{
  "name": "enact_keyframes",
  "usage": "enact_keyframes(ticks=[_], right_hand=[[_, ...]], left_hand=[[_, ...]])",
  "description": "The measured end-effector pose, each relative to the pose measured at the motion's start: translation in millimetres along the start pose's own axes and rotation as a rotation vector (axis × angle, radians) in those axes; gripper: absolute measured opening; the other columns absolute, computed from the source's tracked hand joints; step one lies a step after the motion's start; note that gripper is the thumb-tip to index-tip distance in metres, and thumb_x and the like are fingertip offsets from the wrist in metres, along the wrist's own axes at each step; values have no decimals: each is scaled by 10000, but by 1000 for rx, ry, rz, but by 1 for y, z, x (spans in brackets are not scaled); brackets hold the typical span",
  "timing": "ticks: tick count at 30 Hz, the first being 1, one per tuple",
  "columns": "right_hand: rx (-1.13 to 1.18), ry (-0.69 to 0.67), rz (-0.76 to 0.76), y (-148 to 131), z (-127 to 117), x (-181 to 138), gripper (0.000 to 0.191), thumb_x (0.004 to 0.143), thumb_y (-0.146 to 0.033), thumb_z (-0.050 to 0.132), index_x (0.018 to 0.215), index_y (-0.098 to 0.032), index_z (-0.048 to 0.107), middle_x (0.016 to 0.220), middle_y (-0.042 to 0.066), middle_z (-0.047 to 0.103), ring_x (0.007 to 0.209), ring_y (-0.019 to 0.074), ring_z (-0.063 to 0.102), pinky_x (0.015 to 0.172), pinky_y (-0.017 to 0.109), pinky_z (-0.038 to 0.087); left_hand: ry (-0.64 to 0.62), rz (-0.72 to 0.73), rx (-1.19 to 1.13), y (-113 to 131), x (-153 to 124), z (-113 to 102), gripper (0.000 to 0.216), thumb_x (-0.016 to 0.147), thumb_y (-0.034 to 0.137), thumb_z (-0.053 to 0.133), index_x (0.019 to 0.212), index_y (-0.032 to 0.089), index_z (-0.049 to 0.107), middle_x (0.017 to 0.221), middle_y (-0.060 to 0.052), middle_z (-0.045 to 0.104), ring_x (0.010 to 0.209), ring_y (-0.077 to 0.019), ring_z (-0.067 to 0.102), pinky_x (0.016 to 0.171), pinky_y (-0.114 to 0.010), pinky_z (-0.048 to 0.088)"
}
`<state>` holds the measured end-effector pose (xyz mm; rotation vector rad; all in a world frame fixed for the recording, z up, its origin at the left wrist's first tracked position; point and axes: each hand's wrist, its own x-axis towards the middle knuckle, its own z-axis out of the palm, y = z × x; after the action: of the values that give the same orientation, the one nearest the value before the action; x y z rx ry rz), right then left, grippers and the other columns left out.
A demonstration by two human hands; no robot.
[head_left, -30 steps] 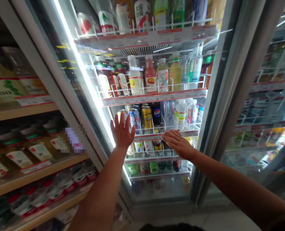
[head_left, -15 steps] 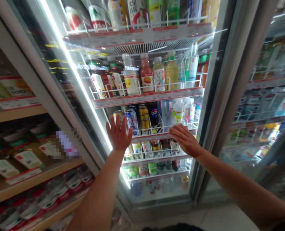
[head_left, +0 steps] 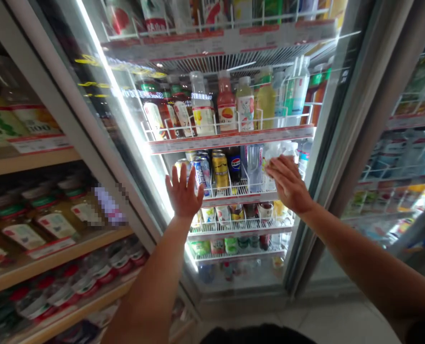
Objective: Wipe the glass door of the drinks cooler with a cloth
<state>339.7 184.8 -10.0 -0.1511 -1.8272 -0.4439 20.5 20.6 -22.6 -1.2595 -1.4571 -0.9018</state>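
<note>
My left hand [head_left: 185,193] is raised with its fingers spread, holding nothing, before the lit drinks fridge [head_left: 230,138]. Beyond its fingertips stand a blue-and-silver can [head_left: 202,174] and a gold can [head_left: 220,169]. A dark Pepsi container [head_left: 235,164] is beside the gold one. Further right, my right hand [head_left: 289,184] is held up with its fingers stretched out side by side, and no object shows in it. It covers part of the clear bottles on the same shelf. Whether either hand touches the glass front, I cannot tell.
Juice bottles [head_left: 226,102] line the shelf above the cans, behind a wire rail. On the left, a wooden shelf unit [head_left: 54,258] carries more bottles. A metal door frame [head_left: 344,157] runs along the right, beside another fridge section. Tiled floor [head_left: 334,317] shows below.
My right hand has risen and shifted right, now over the clear bottles. My left hand has moved slightly right, still spread. The whole view has shifted a little.
</note>
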Motion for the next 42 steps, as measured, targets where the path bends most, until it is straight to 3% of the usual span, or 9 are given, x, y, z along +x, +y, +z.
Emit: enact_keyframes(ticks=[4,8,10,16,22,28,34,40,42], right_hand=[[-17,83,115,-2,2,11,632,1015,-115,481,1566,-410,385,1627,-5,437,1531,299,364,1246,604,373],[21,-179,-55,-17,6,2,718,1012,-105,473,1613,-428,252,1585,-30,497,1507,242,412,1264,532,374],[24,-236,-117,-16,5,10,710,1016,-104,470,1614,-421,255,1552,-36,537,1489,222,441,1266,498,378],[-102,54,38,-7,5,46,629,1035,-156,458,1598,-402,324,1617,-15,454,1528,294,370,1263,586,330],[-106,-150,-199,-22,15,35,745,1021,-111,490,1632,-399,177,1500,-48,596,1450,160,490,1314,430,246],[-114,31,21,-14,10,61,687,1032,-157,482,1608,-451,252,1588,-32,497,1505,254,414,1281,539,276],[-55,-219,-208,-23,16,46,776,1010,-126,501,1639,-405,143,1556,-34,537,1484,200,446,1288,448,303],[-140,51,31,-7,9,86,634,1036,-167,433,1612,-391,292,1625,3,443,1534,285,360,1263,578,309],[-135,35,5,-12,13,86,643,1034,-177,436,1622,-374,269,1627,14,441,1537,284,353,1263,573,316]], left_hand=[[-2,-16,-11,0,0,1,596,1006,518,430,1498,194,521,1601,-123,445,1591,-292,166,1303,-543,64],[14,5,-7,0,-1,2,586,1014,503,435,1507,193,504,1608,-108,437,1593,-277,157,1307,-527,66],[20,22,-3,0,-1,2,581,1018,495,441,1514,196,492,1617,-99,426,1594,-269,157,1310,-518,60],[36,24,-43,0,-2,0,584,1009,470,474,1524,195,485,1621,-112,412,1596,-274,122,1313,-518,47],[65,71,17,-2,-3,1,594,1006,446,493,1553,218,442,1636,-93,385,1595,-259,133,1315,-506,67],[63,60,7,-1,-2,1,578,1009,453,479,1534,211,473,1616,-101,421,1592,-262,162,1312,-505,81],[128,123,15,-1,-1,1,617,1002,388,514,1579,206,396,1630,-114,391,1593,-266,147,1310,-494,84],[115,89,-47,-1,-1,2,608,996,409,528,1564,217,427,1626,-101,402,1591,-276,158,1312,-506,75],[107,83,-37,-2,-1,3,607,993,412,529,1561,219,434,1624,-99,407,1591,-277,158,1313,-510,76]])
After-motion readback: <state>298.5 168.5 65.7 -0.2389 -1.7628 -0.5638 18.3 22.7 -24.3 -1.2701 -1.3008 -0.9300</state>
